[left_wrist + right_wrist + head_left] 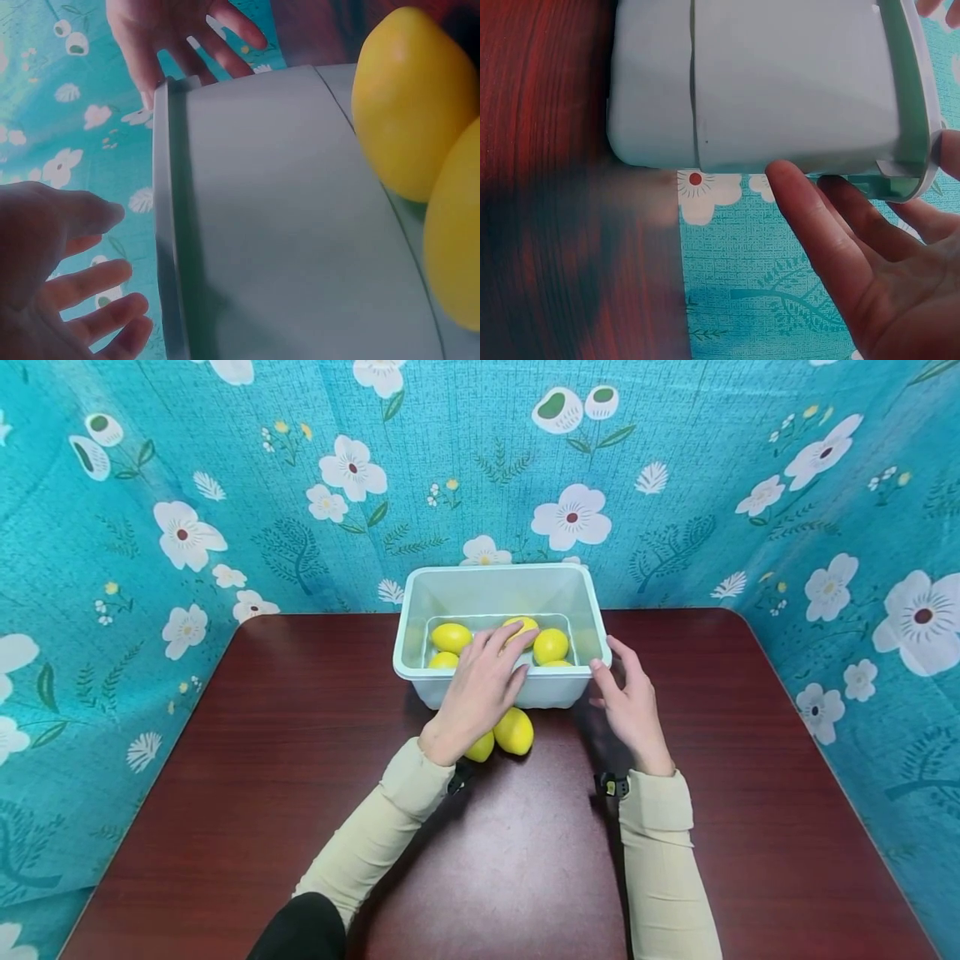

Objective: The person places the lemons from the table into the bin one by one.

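A pale blue-green plastic bin [558, 689] stands at the table's far edge with several yellow lemons [551, 645] inside. My left hand [480, 689] reaches over the bin's front rim, its fingers spread above the lemons and holding nothing. Below that wrist, two lemons [514, 732] lie on the table against the bin's front, one partly hidden by the forearm. At the front right corner is my right hand [628, 697], thumb at the rim and fairly straight fingers [817, 247] along the outside of the bin's side. Its fingertips appear to touch the bin.
The dark red-brown wooden table [300, 735] spreads to both sides of the bin. A turquoise floral cloth [450, 468] hangs behind the bin and along both sides. A dark rounded object [303, 931] shows at the lower left.
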`<act>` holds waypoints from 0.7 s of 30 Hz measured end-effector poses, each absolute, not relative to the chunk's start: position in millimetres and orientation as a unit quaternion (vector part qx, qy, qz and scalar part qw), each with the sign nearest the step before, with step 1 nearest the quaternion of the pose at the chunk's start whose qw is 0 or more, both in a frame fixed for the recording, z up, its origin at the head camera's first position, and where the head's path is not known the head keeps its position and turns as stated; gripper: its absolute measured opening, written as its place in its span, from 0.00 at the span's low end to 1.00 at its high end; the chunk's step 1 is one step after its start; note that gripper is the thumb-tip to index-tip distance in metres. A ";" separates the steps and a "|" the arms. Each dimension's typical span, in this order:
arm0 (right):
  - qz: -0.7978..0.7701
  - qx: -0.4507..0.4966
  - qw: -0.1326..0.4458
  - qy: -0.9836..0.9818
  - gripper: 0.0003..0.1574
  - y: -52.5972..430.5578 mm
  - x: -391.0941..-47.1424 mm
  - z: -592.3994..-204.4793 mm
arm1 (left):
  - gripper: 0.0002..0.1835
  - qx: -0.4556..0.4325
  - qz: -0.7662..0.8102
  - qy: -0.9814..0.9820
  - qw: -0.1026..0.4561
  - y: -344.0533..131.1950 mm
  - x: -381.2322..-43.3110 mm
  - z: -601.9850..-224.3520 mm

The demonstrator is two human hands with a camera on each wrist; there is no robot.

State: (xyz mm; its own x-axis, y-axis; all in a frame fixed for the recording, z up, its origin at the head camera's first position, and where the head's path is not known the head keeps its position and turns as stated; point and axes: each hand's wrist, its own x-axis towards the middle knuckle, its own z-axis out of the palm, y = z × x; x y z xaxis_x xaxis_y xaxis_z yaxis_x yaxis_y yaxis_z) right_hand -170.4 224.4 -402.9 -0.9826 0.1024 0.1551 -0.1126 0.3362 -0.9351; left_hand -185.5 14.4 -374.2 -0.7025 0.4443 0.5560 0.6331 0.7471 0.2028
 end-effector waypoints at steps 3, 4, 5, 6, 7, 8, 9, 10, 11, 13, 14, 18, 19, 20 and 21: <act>0.574 0.005 0.095 -0.814 0.33 221.3 -166.5 -396.6 | 0.22 -0.296 -0.194 -0.901 0.249 9.4 -182.9 -373.8; 0.573 0.005 0.095 -0.814 0.33 220.9 -165.9 -395.6 | 0.21 -0.295 -0.195 -0.901 0.252 7.5 -182.1 -373.7; 0.572 0.005 0.095 -0.815 0.33 220.5 -165.5 -394.9 | 0.21 -0.295 -0.196 -0.900 0.255 5.4 -181.4 -373.7; 0.571 0.004 0.095 -0.815 0.33 220.2 -165.4 -394.4 | 0.21 -0.294 -0.197 -0.899 0.258 3.3 -180.7 -373.6; 0.571 0.004 0.095 -0.815 0.33 219.9 -165.5 -394.1 | 0.21 -0.293 -0.197 -0.898 0.261 1.0 -180.0 -373.5; 0.571 0.004 0.095 -0.815 0.33 219.7 -165.6 -393.8 | 0.20 -0.292 -0.197 -0.898 0.264 -1.3 -179.2 -373.2; 0.571 0.004 0.095 -0.815 0.33 219.6 -165.7 -393.6 | 0.20 -0.292 -0.197 -0.897 0.268 -3.5 -178.7 -373.1; 0.571 0.005 0.096 -0.815 0.33 219.4 -165.8 -393.4 | 0.20 -0.292 -0.199 -0.896 0.271 -5.6 -178.1 -372.9; 0.571 0.004 0.096 -0.815 0.33 219.2 -165.9 -393.3 | 0.19 -0.292 -0.200 -0.894 0.274 -7.6 -177.4 -372.8; 0.571 0.003 0.095 -0.816 0.33 218.9 -165.8 -392.9 | 0.19 -0.293 -0.200 -0.893 0.277 -11.0 -176.0 -372.6; 0.571 0.002 0.095 -0.816 0.33 218.7 -165.8 -392.9 | 0.19 -0.293 -0.200 -0.892 0.279 -12.5 -175.2 -372.5; 0.572 0.001 0.094 -0.815 0.33 218.3 -165.9 -393.9 | 0.19 -0.294 -0.199 -0.892 0.280 -17.2 -172.5 -372.8; 0.573 0.002 0.095 -0.814 0.33 218.3 -165.9 -394.3 | 0.19 -0.294 -0.199 -0.892 0.280 -18.3 -171.4 -372.7; 0.573 0.003 0.095 -0.814 0.33 218.3 -166.0 -394.8 | 0.19 -0.295 -0.200 -0.891 0.280 -19.4 -170.3 -372.6; 0.574 0.005 0.095 -0.814 0.33 218.4 -166.3 -395.6 | 0.19 -0.296 -0.201 -0.891 0.280 -20.7 -169.2 -372.6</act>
